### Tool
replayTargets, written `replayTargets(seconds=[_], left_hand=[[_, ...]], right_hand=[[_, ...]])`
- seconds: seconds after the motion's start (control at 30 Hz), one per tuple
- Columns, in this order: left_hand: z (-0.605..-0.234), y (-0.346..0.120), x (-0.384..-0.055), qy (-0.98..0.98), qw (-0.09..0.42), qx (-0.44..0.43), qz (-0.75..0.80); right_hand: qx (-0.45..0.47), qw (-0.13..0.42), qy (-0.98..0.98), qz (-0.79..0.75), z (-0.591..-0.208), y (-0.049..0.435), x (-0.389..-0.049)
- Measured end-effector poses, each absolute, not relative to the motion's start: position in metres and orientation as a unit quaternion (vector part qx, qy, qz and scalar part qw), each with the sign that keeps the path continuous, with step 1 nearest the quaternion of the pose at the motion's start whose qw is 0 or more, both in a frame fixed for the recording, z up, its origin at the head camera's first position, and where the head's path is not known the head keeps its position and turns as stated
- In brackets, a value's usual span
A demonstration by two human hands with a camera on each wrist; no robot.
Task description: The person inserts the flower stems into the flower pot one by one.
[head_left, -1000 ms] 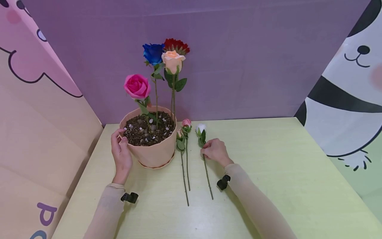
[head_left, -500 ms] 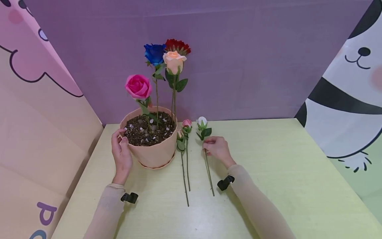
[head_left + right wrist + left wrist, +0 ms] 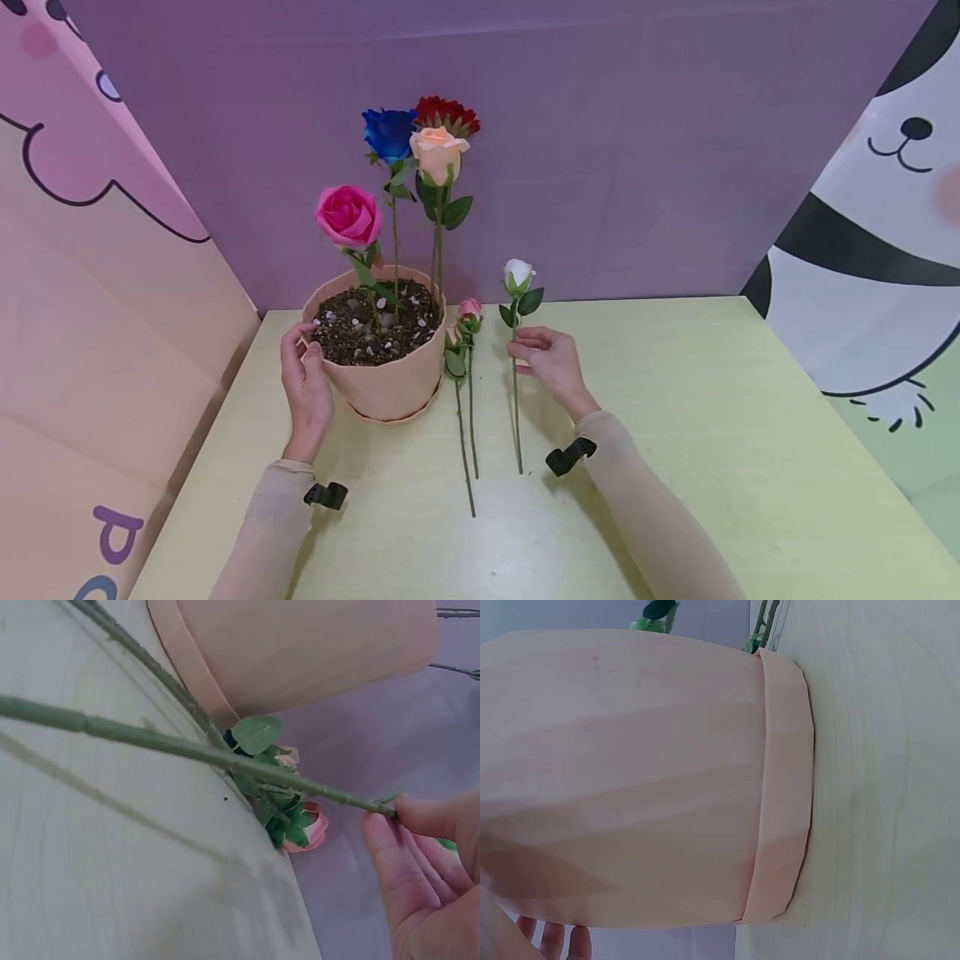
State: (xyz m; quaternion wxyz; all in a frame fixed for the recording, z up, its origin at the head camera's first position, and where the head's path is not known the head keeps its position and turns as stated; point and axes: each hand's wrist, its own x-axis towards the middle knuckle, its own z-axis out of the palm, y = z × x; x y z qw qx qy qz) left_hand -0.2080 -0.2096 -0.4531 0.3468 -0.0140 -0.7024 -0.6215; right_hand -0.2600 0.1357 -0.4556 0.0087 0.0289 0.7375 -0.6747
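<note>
My right hand point(image 3: 551, 367) pinches the stem of a white rose point(image 3: 518, 277) between thumb and fingertips, just below its leaves. The rose stands nearly upright, bloom at the top, its lower end close over the table. In the right wrist view the pinched stem point(image 3: 225, 759) crosses the picture. My left hand point(image 3: 306, 392) holds the left side of a peach flowerpot point(image 3: 390, 392), fingers curved round the wall near the rim. Dark soil with pebbles fills the pot. A pink rose point(image 3: 348, 217), a blue rose point(image 3: 388, 135), a peach rose point(image 3: 438, 156) and a red flower point(image 3: 448, 115) stand in it.
Between pot and right hand, a small pink rose point(image 3: 470, 310) and a paler rose point(image 3: 454, 360) lie on the pale wooden table point(image 3: 675, 433), stems towards the front. A purple backdrop point(image 3: 637, 167) rises behind the table. A cartoon-printed panel point(image 3: 862, 250) stands at the right.
My right hand has lifted the white rose from lying on the table and tipped it up, so its bloom is higher. The left hand and the pot have stayed in place.
</note>
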Motion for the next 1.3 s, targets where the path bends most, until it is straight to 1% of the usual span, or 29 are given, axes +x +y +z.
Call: replayTargets(seconds=[0.43, 0.7, 1.0, 1.3], left_hand=[[-0.452, -0.209, -0.209, -0.699, 0.350, -0.014, -0.623], [-0.452, -0.209, -0.209, -0.701, 0.353, -0.015, -0.620], [-0.453, -0.210, -0.208, -0.701, 0.352, -0.015, -0.620], [-0.452, -0.209, -0.207, -0.705, 0.347, -0.014, -0.618]], right_hand=[[0.026, -0.047, 0.675, -0.736, -0.434, 0.136, -0.261], [0.006, -0.061, 0.648, -0.759, -0.414, 0.135, -0.256], [-0.039, -0.085, 0.636, -0.766, -0.388, 0.129, -0.245], [-0.136, -0.099, 0.639, -0.751, -0.353, 0.124, -0.236]])
